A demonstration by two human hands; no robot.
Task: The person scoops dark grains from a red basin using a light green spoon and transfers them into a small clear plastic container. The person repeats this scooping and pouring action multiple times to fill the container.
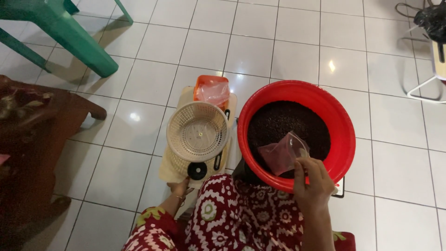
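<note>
A big red basin (341, 121) on the tiled floor holds a heap of dark grains (283, 123). My right hand (312, 183) pinches a small clear plastic bag (283, 155) at its corner, and the bag hangs open over the near side of the grains. My left hand (180, 189) rests low beside my knee, touching the near edge of a beige kitchen scale (179, 169). A round beige basket (198, 131), empty, sits on that scale. Behind it stands an orange container (204, 82) with clear plastic bags (213, 92) in it.
A green plastic chair (60, 28) stands at the far left. A dark wooden chair (42, 135) is close on my left. A white wire rack (425, 86) and a black bag (432, 21) are at the far right. My patterned red skirt (237, 218) covers the foreground.
</note>
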